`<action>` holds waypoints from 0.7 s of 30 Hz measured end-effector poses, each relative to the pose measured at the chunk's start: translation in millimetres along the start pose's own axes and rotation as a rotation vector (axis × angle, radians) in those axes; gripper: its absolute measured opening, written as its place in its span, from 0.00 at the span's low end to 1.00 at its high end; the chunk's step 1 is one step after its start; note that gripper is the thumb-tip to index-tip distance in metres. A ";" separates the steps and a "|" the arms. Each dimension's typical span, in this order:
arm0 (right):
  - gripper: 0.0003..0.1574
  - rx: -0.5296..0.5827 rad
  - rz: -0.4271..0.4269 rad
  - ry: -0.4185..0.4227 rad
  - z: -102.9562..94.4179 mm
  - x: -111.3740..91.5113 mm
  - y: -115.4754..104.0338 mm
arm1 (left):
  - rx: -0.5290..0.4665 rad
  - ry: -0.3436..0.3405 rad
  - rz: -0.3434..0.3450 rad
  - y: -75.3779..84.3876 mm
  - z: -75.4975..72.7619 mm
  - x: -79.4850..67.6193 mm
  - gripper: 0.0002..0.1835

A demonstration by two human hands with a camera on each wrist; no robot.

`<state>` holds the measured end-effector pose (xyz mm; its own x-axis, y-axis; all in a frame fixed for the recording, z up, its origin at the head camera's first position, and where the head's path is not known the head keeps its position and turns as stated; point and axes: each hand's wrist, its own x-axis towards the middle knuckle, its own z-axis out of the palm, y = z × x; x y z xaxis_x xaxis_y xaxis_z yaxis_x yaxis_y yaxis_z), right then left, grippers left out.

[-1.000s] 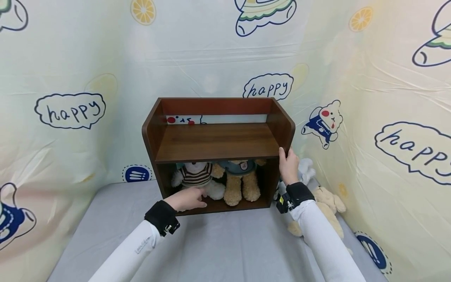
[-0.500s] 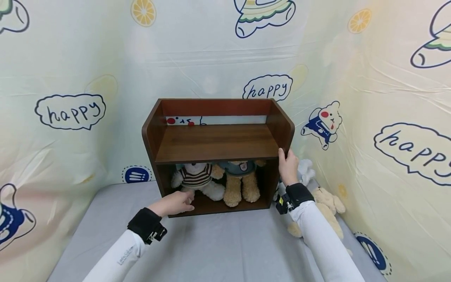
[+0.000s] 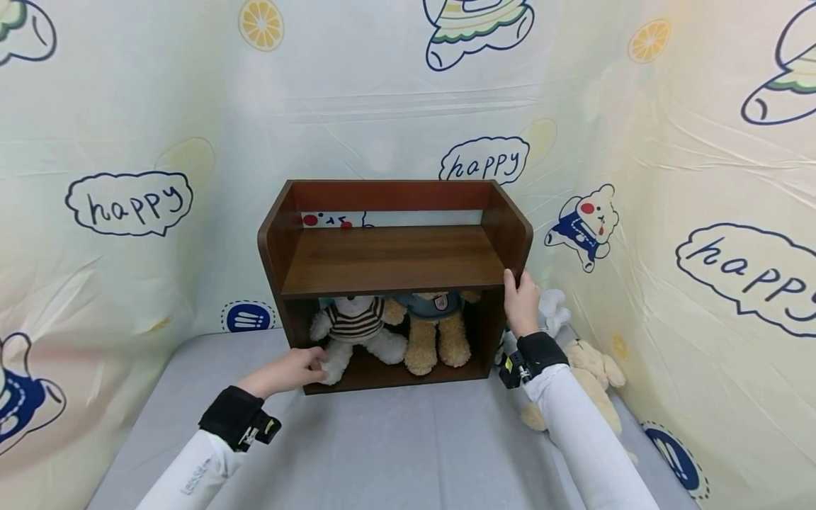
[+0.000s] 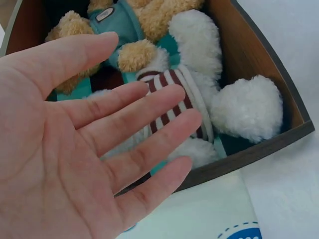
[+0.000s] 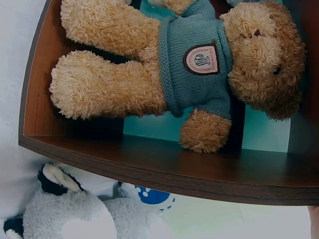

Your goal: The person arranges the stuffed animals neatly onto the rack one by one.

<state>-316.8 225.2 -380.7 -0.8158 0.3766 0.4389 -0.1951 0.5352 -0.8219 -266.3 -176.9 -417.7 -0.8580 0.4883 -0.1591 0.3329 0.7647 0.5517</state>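
Observation:
A dark brown wooden shelf (image 3: 395, 258) stands at the back. In its lower compartment sits a white teddy bear (image 3: 336, 361) in a striped shirt (image 4: 167, 94), beside a tan teddy bear (image 5: 114, 84) in a blue-green sweater (image 5: 194, 64). My left hand (image 3: 290, 370) is at the lower left front corner, by the white bear's foot; whether they touch I cannot tell. Its fingers are spread and slightly bent in the left wrist view, palm bare. My right hand (image 3: 524, 303) grips the front edge of the shelf's right side panel. The shelf board hides the bears' heads in the head view.
To the right of the shelf lie a cream plush toy (image 3: 593, 375) and a grey and white plush toy (image 5: 70, 214). A grey cloth (image 3: 408, 446) covers the table. Printed curtains (image 3: 370, 106) hang behind and at both sides.
My left hand has moved left along the shelf's bottom front, from the middle of the white bear to the corner, uncovering the bear's leg. My right hand stays where it was.

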 end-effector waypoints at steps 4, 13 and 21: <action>0.19 0.004 0.003 -0.001 0.3 -0.1 0.2 | -0.010 0.024 -0.032 -5.2 -1.9 -5.1 0.16; 0.19 0.004 0.006 -0.003 0.1 -0.4 0.1 | -0.052 0.058 -0.106 -11.2 -11.3 -14.9 0.19; 0.19 0.001 0.001 0.004 0.1 0.0 -1.0 | -0.096 0.061 -0.225 -15.9 -17.8 -23.4 0.19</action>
<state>-316.7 224.6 -379.9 -0.8137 0.3802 0.4398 -0.1952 0.5338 -0.8227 -258.6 -208.0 -408.1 -0.9292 0.2822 -0.2387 0.0952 0.8066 0.5834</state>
